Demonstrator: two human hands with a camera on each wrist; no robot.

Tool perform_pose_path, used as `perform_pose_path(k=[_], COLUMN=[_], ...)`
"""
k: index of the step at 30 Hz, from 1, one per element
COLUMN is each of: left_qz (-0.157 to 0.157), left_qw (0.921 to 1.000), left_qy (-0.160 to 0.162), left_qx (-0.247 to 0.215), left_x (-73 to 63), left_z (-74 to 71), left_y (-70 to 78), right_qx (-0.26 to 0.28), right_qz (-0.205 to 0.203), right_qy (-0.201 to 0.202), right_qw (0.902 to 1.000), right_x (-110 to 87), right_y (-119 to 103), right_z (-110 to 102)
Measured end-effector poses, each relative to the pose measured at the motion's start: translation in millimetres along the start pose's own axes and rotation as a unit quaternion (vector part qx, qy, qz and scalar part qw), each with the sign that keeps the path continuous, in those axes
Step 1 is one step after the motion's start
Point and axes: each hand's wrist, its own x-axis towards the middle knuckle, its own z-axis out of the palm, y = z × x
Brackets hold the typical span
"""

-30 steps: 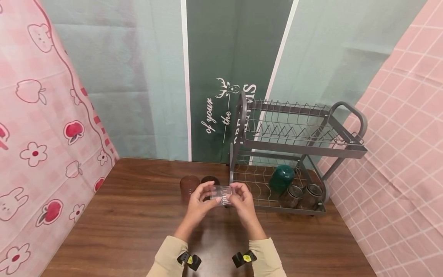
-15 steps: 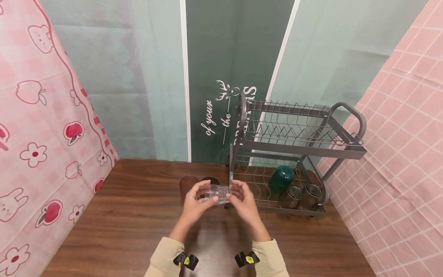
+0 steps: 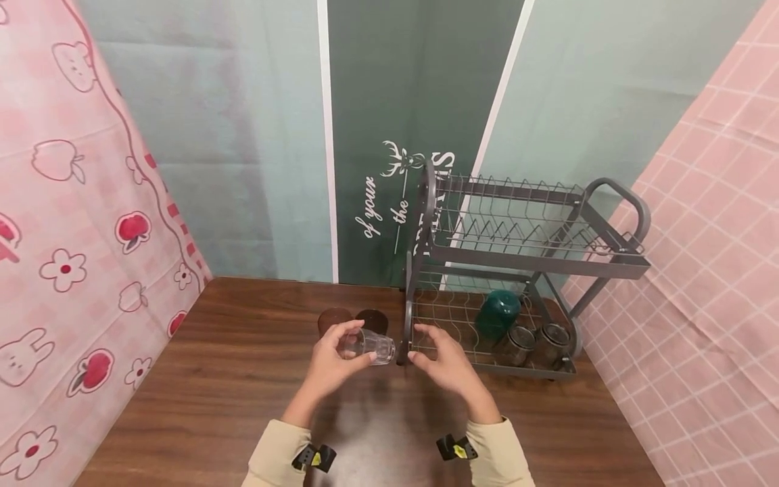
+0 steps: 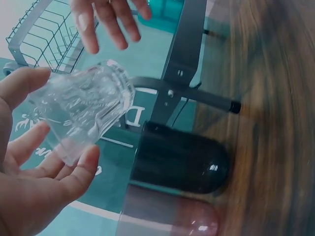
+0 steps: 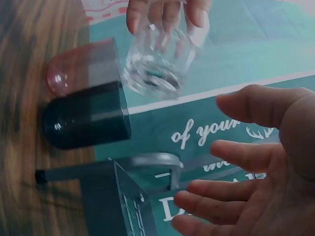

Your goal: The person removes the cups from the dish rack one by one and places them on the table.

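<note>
A clear drinking glass (image 3: 379, 347) lies sideways in the grip of my left hand (image 3: 331, 364), above the table. The thumb and fingers hold its wider end, and its thick base points right. In the left wrist view the faceted wall of the glass (image 4: 86, 103) shows between thumb and fingertips. My right hand (image 3: 449, 364) is apart from the glass, fingers spread and holding nothing, in front of the dish rack's left end. Behind the glass stand a dark tumbler (image 3: 373, 320) and a reddish-brown tumbler (image 3: 333, 320), side by side and partly hidden.
A grey two-tier dish rack (image 3: 535, 260) stands on the right of the wooden table (image 3: 243, 379). On its lower tier are a teal cup (image 3: 499, 312) and two smoky glasses (image 3: 518, 343). Printed cloths hang at the back and both sides.
Both hands held the glass earlier. The right hand has let go and moved right, its fingers spread. The left hand has shifted slightly left with the glass.
</note>
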Motion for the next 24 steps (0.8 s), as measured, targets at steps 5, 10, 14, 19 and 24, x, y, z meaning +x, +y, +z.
perform_pose_path(k=[5,10,14,19,24], left_qz=[0.008,0.023,0.033,0.044,0.054], left_qw=[0.9985,0.9943,0.9906,0.9879,0.9820], left_qy=[-0.015,-0.017,-0.018,-0.019,-0.018], left_qx=[0.052,0.102,0.132,0.148,0.180], left_x=[5.6,9.5,10.1,11.3,11.9], left_z=[-6.7,-13.3,-16.5,-19.8,-25.7], left_y=[-20.5,-37.9,-41.0,-44.8,-46.5], right_qx=[-0.047,-0.073,-0.085,-0.094,-0.107], right_qz=[0.014,0.027,0.045,0.054,0.043], right_qy=[-0.040,-0.062,-0.068,-0.075,-0.094], right_qw=[0.9980,0.9950,0.9930,0.9912,0.9889], right_x=[0.6,2.0,2.3,3.0,3.5], right_y=[2,4,6,7,9], right_z=[-9,-17,-23,-31,-40])
